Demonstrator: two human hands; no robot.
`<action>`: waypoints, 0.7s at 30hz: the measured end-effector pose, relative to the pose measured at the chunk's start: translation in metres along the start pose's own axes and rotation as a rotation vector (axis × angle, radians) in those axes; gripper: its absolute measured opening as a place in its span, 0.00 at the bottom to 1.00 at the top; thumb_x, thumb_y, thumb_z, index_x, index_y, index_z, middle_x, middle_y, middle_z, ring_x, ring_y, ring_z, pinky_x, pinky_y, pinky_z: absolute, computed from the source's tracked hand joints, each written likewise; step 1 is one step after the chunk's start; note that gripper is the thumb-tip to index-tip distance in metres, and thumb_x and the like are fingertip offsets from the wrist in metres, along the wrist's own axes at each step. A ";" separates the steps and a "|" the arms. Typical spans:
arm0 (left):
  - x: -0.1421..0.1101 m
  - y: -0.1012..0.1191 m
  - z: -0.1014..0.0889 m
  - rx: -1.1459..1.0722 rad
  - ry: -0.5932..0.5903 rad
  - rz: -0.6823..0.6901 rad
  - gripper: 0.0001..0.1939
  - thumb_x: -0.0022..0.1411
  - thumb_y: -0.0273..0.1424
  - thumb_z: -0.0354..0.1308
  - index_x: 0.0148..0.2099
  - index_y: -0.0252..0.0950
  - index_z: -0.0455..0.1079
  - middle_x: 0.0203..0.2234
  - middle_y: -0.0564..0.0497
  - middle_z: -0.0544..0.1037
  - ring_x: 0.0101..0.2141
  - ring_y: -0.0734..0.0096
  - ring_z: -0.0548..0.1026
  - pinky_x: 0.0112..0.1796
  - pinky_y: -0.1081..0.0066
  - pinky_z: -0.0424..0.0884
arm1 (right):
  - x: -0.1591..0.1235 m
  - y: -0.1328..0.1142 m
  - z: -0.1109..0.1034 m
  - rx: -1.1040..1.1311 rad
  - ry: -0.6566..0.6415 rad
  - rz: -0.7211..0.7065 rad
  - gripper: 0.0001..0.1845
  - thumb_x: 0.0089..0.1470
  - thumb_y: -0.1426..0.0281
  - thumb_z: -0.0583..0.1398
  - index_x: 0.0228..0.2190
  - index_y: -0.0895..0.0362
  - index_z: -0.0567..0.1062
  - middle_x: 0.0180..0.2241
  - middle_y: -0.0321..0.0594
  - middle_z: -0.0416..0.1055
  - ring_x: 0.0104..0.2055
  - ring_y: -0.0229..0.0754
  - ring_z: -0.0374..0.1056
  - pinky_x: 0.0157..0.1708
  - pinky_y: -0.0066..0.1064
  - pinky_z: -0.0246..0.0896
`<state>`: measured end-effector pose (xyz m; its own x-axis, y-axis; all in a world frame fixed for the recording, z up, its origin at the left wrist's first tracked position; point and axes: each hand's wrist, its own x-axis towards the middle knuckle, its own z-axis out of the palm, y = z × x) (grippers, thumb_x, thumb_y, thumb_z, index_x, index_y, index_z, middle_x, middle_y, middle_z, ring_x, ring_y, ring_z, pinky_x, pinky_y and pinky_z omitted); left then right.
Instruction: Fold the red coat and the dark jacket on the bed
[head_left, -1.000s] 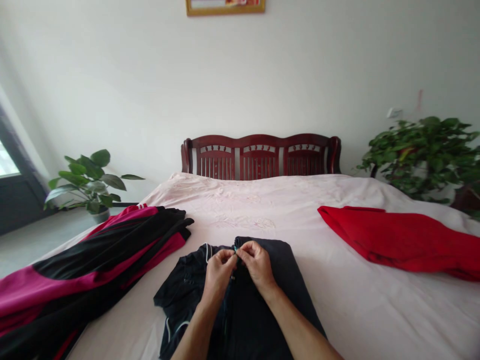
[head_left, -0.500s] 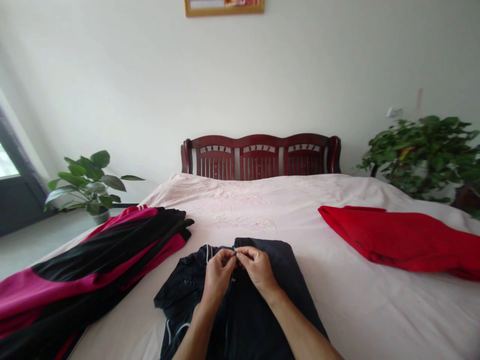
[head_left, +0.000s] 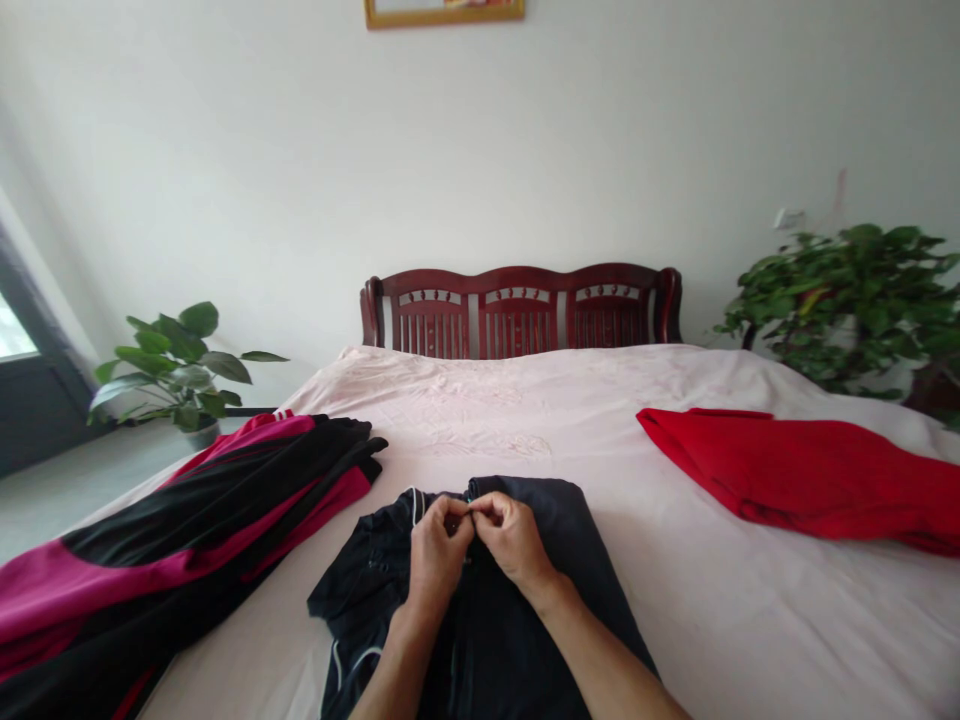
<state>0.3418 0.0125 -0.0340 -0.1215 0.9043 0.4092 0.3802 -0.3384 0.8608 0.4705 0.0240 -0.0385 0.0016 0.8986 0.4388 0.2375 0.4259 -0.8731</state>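
A dark navy garment (head_left: 555,560) with white piping on its left part lies on the bed in front of me; it looks like a jacket. My left hand (head_left: 441,545) pinches the garment near the top of its middle opening, thumb against forefinger. Right beside it, my right hand (head_left: 514,540) pinches the same spot from the other side, the fingertips of both almost touching. The small piece of the opening between the fingertips is mostly hidden, so I cannot tell whether it is a zipper or a button.
A pale pink sheet (head_left: 495,410) covers the bed. Black and magenta clothes (head_left: 202,540) lie at the left, a folded red garment (head_left: 810,470) at the right. Behind stands a dark wooden headboard (head_left: 521,310), with a potted plant (head_left: 176,365) left and a leafy plant (head_left: 847,300) right.
Both hands stay at the same spot on the garment; the fingers have shifted only slightly. The view has tilted a little.
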 end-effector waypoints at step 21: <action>0.007 -0.015 -0.003 -0.366 0.007 -0.181 0.15 0.48 0.35 0.67 0.37 0.35 0.70 0.26 0.51 0.81 0.28 0.68 0.78 0.33 0.73 0.71 | -0.002 0.002 0.001 -0.002 0.018 0.015 0.03 0.51 0.70 0.60 0.28 0.55 0.74 0.27 0.37 0.76 0.29 0.39 0.72 0.31 0.28 0.65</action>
<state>0.3328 0.0230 -0.0428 -0.1628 0.9565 0.2420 0.0013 -0.2451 0.9695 0.4698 0.0233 -0.0410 0.0227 0.9030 0.4290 0.2393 0.4118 -0.8793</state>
